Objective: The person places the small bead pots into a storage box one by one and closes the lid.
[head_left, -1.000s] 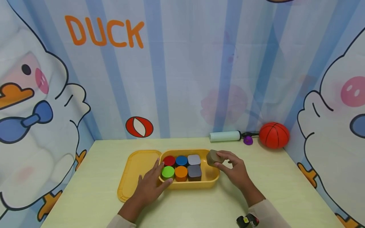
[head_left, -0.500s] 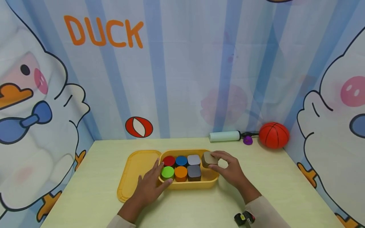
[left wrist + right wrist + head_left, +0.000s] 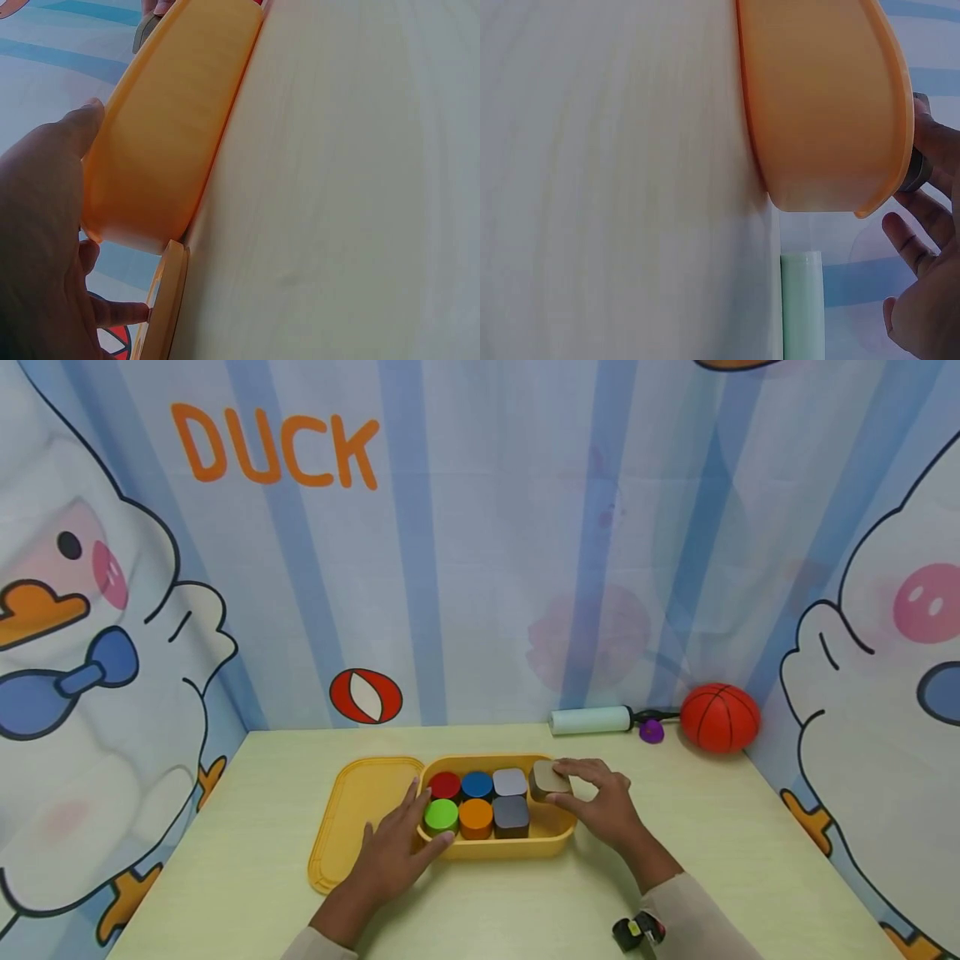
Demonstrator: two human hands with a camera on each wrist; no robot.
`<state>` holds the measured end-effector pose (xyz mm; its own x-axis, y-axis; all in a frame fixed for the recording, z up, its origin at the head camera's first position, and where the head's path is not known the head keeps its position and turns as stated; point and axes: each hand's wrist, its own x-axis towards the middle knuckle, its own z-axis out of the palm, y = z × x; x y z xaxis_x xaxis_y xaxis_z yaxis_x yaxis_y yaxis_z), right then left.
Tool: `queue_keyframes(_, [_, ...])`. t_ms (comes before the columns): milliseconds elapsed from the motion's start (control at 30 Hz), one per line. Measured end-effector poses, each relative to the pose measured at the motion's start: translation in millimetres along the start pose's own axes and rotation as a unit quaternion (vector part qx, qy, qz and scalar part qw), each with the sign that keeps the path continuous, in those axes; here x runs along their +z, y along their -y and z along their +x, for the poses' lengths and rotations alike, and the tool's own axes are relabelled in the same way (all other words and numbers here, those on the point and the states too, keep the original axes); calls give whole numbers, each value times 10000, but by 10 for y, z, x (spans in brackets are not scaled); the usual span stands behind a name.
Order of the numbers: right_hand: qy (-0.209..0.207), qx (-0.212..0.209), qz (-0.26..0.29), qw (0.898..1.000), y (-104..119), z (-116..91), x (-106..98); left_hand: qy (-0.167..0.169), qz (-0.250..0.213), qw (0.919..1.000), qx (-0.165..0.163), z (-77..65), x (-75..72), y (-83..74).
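Note:
A yellow box (image 3: 498, 850) stands on the table in the head view. Inside are a red round block (image 3: 444, 786), a blue one (image 3: 477, 784), a green one (image 3: 441, 816) and an orange one (image 3: 476, 816), plus a light grey square block (image 3: 510, 782) and a dark grey one (image 3: 512, 815). My right hand (image 3: 603, 797) pinches a beige square block (image 3: 550, 779) between thumb and fingers at the box's right end, beside the light grey block. My left hand (image 3: 393, 852) rests on the box's left end with fingers extended, thumb at the front rim.
A yellow lid (image 3: 341, 827) lies left of the box, partly under my left hand. At the back right are a pale green cylinder (image 3: 590, 720), a small purple object (image 3: 651, 731) and a red basketball (image 3: 720, 718). Duck-printed curtains enclose the table.
My right hand has moved a little left with the beige block, bringing it over the right end of the box beside the light grey block. The left hand has stayed in place.

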<state>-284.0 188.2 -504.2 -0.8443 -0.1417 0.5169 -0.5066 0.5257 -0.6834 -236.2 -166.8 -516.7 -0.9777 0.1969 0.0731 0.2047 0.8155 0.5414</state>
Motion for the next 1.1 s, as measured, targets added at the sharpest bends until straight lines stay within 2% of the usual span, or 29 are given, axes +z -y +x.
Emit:
queue_keyframes(433, [199,150,-279,9993,-9,7,54,-5,-63,10000,-32,5,8,-6])
queue_keyframes(867, [348,498,-6,9982,-10,2,53,13,-37,10000,-26,17,20,12])
queue_keyframes(1100, [502,677,-310,9960,-10,13,61,21,-30,10000,-23,20,11,0])
